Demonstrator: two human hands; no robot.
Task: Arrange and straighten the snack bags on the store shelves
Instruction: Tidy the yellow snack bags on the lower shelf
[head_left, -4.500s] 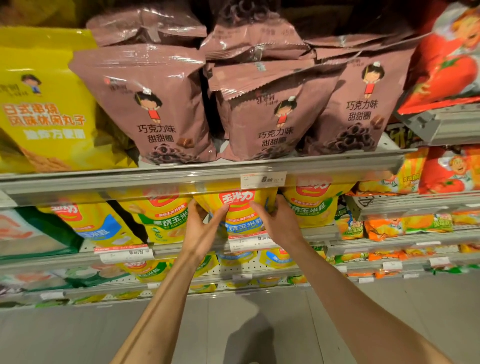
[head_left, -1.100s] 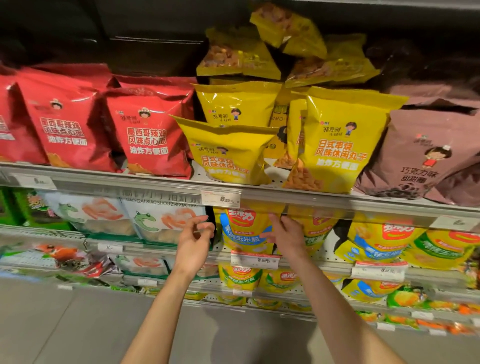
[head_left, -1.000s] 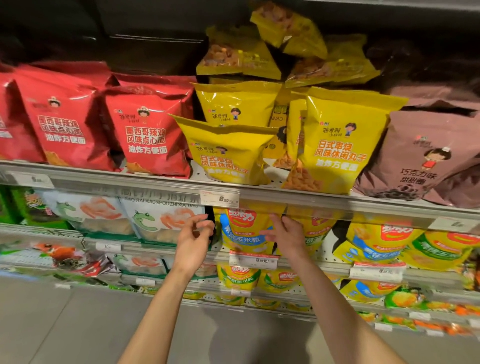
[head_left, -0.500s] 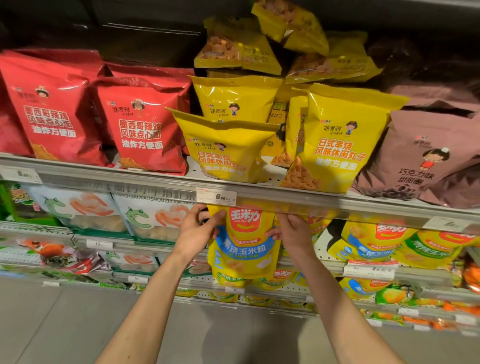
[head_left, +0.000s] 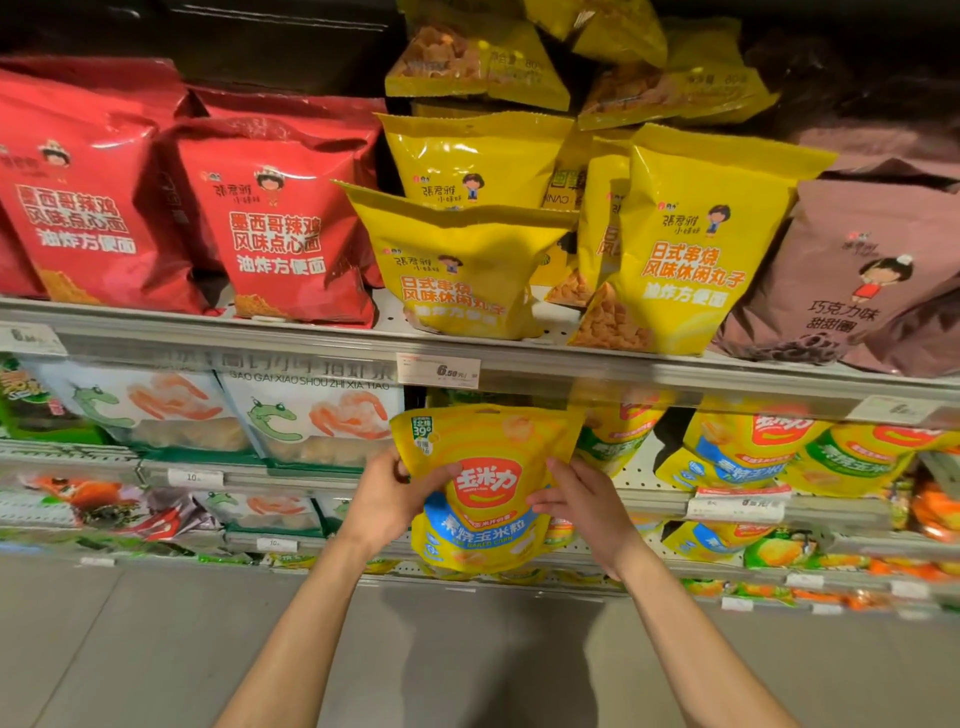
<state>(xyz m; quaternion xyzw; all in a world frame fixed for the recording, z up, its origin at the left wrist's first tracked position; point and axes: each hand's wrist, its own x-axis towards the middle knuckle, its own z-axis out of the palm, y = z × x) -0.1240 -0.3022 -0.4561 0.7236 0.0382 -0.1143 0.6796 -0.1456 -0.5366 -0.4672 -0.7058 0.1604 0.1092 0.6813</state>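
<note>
Here, standing along the top shelf (head_left: 311, 340): red bags (head_left: 280, 223), yellow bags (head_left: 691, 244), brown bags (head_left: 852, 280). Below, gripping a corn bag (head_left: 483, 483) upright before the lower shelf, left hand (head_left: 387, 501) and right hand (head_left: 576, 506) pinching its sides.

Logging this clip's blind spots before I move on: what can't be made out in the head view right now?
- Shelf slot behind the corn bag: hidden by the bag and by the left hand and right hand gripping its sides.
- Price tag: small print too tiny to read.
- Brown bags on the right: cut off by the frame edge.
- Lowest shelves: packets too small and blurred to identify.
- Top shelf back: too dark.
</note>
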